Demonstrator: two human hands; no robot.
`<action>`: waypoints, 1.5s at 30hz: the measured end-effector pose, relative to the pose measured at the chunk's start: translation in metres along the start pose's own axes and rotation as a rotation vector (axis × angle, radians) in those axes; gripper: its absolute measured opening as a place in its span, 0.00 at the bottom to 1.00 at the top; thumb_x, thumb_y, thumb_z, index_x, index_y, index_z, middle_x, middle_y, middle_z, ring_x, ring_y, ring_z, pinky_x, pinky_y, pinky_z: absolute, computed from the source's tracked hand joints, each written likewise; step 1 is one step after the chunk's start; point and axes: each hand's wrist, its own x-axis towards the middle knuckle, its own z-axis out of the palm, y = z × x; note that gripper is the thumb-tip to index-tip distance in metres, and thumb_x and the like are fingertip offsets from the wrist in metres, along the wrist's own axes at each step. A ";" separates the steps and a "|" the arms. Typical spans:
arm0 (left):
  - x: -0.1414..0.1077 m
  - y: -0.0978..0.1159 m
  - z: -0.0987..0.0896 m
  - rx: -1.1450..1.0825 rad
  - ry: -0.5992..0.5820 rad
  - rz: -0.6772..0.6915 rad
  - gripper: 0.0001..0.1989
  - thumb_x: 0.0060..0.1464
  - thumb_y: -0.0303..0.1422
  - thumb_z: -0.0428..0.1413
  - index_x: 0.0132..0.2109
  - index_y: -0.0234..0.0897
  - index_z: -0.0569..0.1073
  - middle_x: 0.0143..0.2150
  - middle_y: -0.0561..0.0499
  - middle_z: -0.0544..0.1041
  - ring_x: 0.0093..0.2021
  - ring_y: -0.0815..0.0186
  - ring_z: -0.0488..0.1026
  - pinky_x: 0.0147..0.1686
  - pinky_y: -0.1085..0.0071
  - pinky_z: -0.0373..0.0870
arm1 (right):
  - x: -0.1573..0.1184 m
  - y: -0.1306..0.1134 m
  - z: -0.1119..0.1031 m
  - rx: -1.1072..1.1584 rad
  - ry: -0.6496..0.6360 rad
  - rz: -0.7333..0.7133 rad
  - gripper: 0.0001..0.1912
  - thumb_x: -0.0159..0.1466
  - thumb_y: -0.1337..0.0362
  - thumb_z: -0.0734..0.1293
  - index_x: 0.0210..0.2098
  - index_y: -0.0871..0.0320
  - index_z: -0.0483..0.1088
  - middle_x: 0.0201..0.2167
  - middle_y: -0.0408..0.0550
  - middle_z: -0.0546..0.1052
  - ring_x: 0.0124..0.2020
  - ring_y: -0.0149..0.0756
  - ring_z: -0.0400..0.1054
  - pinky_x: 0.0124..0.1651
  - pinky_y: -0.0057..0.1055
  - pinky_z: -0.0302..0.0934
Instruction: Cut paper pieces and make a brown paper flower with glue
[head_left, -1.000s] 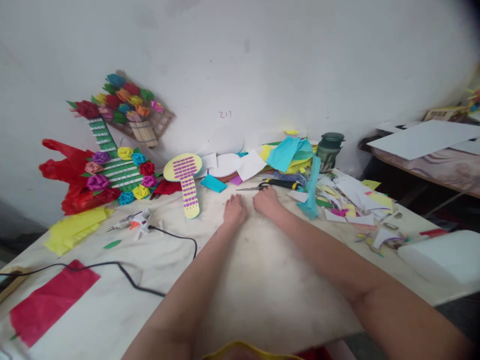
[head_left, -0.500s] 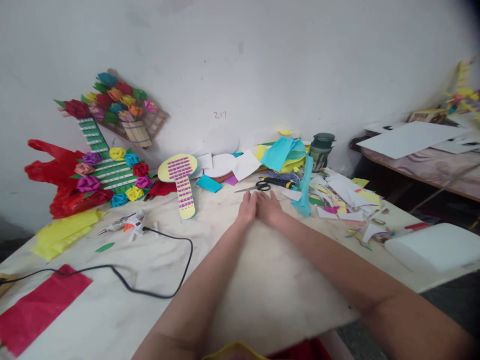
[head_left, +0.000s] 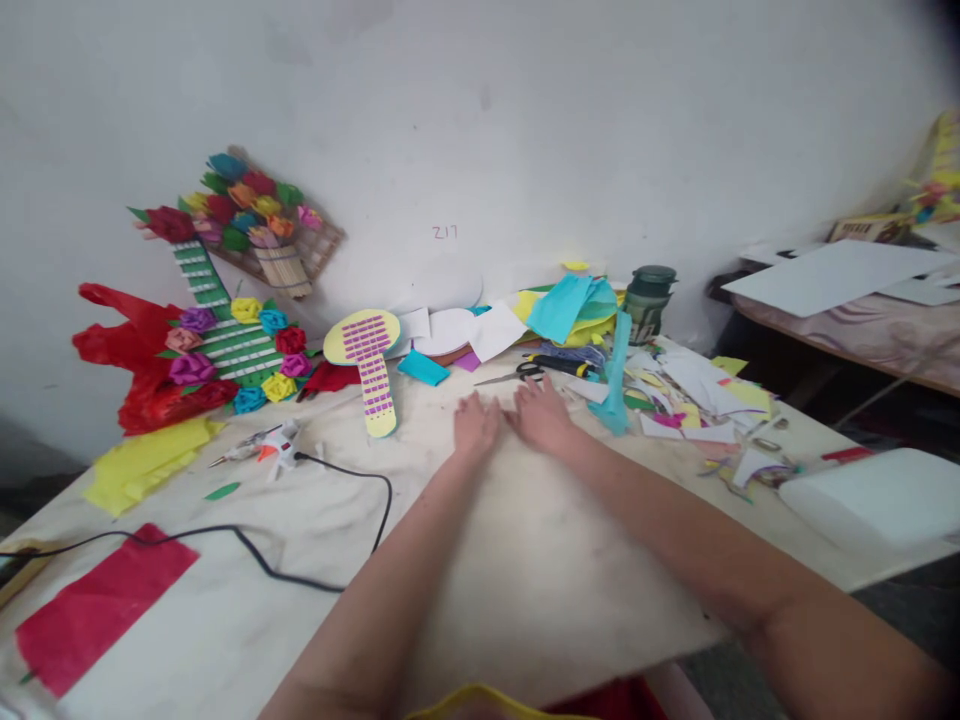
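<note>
My left hand (head_left: 475,424) lies palm down on the white table, fingers stretched forward, holding nothing. Beside it, slightly apart, my right hand (head_left: 541,412) rests flat with spread fingers just in front of the scissors (head_left: 510,376). A black and yellow tool (head_left: 561,364) lies behind the right hand. To the left of my hands is a yellow paddle-shaped cutout (head_left: 373,370) with purple strips. A folded blue paper (head_left: 424,367) sits between that cutout and the scissors.
A glue gun (head_left: 279,447) with a black cord lies at left, near red paper (head_left: 105,610) and yellow paper (head_left: 150,465). A green guitar-shaped craft (head_left: 244,350) with paper flowers leans at the wall. Paper scraps (head_left: 690,400) and a green bottle (head_left: 649,303) are at right.
My hands have moved apart; the left one shifted to the left and the fingers of both are more spread. The whole view has shifted slightly.
</note>
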 end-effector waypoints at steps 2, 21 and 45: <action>0.000 0.008 0.003 -0.276 -0.129 0.026 0.27 0.55 0.44 0.43 0.56 0.31 0.60 0.57 0.35 0.64 0.58 0.53 0.60 0.56 0.57 0.54 | 0.004 0.009 -0.006 -0.039 0.000 0.054 0.23 0.64 0.62 0.51 0.39 0.68 0.74 0.41 0.63 0.74 0.50 0.48 0.61 0.54 0.46 0.42; 0.022 -0.027 -0.021 -0.690 0.265 -0.009 0.23 0.57 0.45 0.39 0.48 0.33 0.65 0.47 0.39 0.73 0.50 0.60 0.69 0.48 0.64 0.63 | -0.001 -0.007 -0.005 0.009 -0.012 -0.075 0.23 0.63 0.61 0.52 0.54 0.62 0.63 0.61 0.54 0.56 0.64 0.48 0.38 0.61 0.52 0.24; 0.031 -0.039 -0.010 -1.134 0.194 -0.037 0.17 0.43 0.41 0.59 0.35 0.32 0.71 0.43 0.42 0.73 0.34 0.66 0.73 0.40 0.65 0.69 | 0.078 0.015 -0.016 -0.114 -0.003 -0.172 0.15 0.59 0.75 0.55 0.41 0.66 0.70 0.38 0.59 0.74 0.43 0.43 0.65 0.44 0.36 0.53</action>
